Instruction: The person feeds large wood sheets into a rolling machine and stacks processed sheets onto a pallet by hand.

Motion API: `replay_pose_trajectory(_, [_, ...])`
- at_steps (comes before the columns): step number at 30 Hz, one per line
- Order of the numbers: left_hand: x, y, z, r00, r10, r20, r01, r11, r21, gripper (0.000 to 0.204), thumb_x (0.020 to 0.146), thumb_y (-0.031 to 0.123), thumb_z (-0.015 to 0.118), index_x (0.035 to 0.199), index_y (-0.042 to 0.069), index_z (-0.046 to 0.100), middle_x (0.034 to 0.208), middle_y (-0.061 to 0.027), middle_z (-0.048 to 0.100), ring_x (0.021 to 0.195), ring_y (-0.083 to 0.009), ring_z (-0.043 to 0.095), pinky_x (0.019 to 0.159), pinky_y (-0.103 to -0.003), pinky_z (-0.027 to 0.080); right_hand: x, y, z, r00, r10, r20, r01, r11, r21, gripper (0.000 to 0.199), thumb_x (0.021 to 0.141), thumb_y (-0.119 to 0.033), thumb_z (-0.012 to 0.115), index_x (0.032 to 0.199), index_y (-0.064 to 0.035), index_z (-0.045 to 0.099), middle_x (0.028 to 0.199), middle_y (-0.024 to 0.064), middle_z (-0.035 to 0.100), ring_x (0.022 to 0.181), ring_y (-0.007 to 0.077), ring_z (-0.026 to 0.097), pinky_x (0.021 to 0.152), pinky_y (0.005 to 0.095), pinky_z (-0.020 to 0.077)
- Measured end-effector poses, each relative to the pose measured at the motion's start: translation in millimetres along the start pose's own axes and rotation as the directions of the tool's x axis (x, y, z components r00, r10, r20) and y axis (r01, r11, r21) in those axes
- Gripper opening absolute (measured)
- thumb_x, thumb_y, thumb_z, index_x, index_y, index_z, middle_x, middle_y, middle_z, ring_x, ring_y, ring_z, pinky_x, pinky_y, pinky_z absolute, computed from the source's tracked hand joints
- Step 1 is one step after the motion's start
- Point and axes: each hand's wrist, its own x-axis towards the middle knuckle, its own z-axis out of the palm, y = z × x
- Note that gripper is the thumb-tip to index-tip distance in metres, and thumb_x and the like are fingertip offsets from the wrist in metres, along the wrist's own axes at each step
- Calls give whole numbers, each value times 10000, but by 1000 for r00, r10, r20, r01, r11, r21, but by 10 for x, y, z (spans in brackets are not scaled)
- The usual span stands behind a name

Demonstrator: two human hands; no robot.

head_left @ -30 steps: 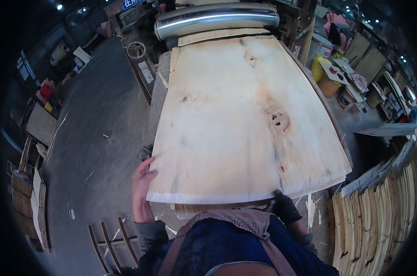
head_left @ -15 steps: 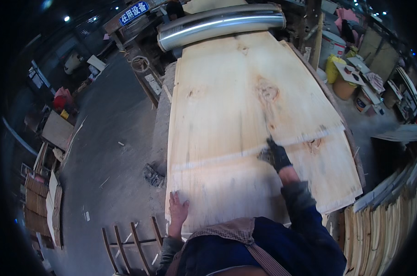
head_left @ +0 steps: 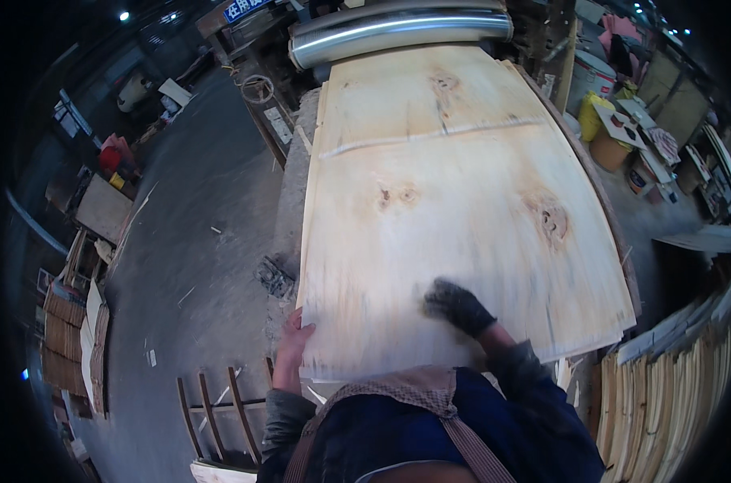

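left hand at left edge of veneer sheet, pinch unclear; right hand, gloved, blurred, fingers loosely extended over sheet, gripping nothing.

My bare left hand was at the left edge of the pale wood sheet, thumb and fingers close to the rim; grip unclear. My right hand, dark-gloved and blurred, was over the sheet's near part; contact could not be determined. Beyond a crosswise edge, a farther sheet extended toward a shiny metal roller. Upright pale sheets stood at right; a slatted wooden frame was at lower left.
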Motion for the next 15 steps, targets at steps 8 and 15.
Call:
replay_pose_trajectory(8, [-125, 783, 59, 971, 154, 183, -142, 987, -81, 556, 723, -125, 429, 1260, -27, 325, 1011, -128, 585, 889, -164, 567, 782, -265, 443, -1222, -481, 994, 744, 644, -178, -336, 592, 733, 372, 862, -270, 457, 1121, -5, 442, 1019, 174, 559, 873, 272, 576, 758, 365, 471])
replay_pose_trajectory(15, [-408, 1431, 127, 968, 218, 121, -179, 945, -274, 604, 715, -125, 449, 1286, -26, 280, 1006, -174, 585, 856, -181, 589, 763, -265, 463, -1712, -456, 813, 558, 659, -505, -312, 730, 607, 328, 798, -356, 567, 809, -29, 569, 584, 98, 564, 532, 218, 561, 568, 345, 494])
